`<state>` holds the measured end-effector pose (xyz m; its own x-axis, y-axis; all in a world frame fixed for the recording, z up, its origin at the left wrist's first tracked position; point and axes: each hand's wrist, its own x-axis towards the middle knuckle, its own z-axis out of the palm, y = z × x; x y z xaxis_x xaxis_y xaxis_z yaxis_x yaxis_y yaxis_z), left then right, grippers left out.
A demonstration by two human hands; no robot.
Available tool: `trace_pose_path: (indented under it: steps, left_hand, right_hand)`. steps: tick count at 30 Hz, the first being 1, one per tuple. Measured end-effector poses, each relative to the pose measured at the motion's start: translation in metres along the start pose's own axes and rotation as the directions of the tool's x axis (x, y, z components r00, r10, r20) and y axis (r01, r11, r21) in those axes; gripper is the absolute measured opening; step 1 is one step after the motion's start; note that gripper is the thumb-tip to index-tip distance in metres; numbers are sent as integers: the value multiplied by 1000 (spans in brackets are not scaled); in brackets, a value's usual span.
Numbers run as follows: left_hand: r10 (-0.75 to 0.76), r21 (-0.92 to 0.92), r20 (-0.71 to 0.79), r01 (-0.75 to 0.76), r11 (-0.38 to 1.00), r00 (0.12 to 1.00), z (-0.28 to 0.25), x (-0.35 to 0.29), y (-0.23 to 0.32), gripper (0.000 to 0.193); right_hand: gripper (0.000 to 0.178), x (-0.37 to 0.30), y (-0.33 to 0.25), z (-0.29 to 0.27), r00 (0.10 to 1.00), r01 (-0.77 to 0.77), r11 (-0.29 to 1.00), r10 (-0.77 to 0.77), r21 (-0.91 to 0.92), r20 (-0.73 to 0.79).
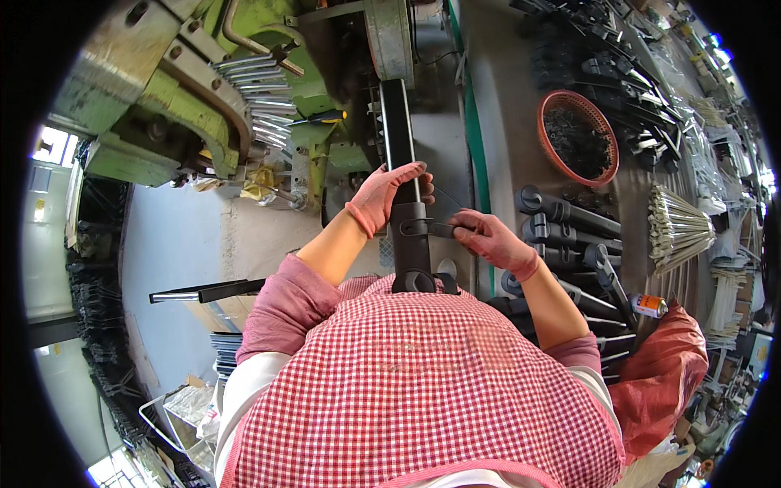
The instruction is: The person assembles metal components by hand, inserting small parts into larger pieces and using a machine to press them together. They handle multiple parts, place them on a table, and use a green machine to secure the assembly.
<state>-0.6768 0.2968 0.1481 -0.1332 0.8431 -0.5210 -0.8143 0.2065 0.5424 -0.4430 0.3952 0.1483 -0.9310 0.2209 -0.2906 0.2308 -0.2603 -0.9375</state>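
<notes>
A long black tube with a shiny silver edge runs away from my body. Its near end carries a black plastic clamp fitting with a rounded foot close to my apron. In a pink glove, my left hand is wrapped round the tube just beyond the fitting. On the right side, a flat black lever sticks out from the fitting. My right hand, also gloved in pink, pinches the outer end of this lever between thumb and fingers.
A green machine stands at the far left, with several metal rods and a yellow-handled screwdriver on it. To the right are a red basket of small black parts, black fittings, bundled rods and a spray can.
</notes>
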Motion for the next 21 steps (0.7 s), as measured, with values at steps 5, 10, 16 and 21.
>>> trace_pose_path:
  steps: [5, 10, 16, 21]
  left_hand:
    - [-1, -61, 242, 16, 998, 970, -17, -16, 0, 22]
    - [199, -155, 222, -167, 974, 955, -37, -33, 6, 14]
    - [428, -117, -262, -468, 876, 865, -68, -45, 18, 24]
    - [457, -100, -360, -520, 848, 813, -136, -64, 44, 33]
  right_hand:
    - [28, 14, -9, 31, 991, -2, 990, 21, 141, -135]
    - [28, 31, -5, 87, 929, 9, 979, 67, 203, -365]
    - [49, 74, -24, 153, 949, -67, 869, -97, -490, -301]
    - [44, 139, -29, 205, 971, -165, 919, 87, -359, -223]
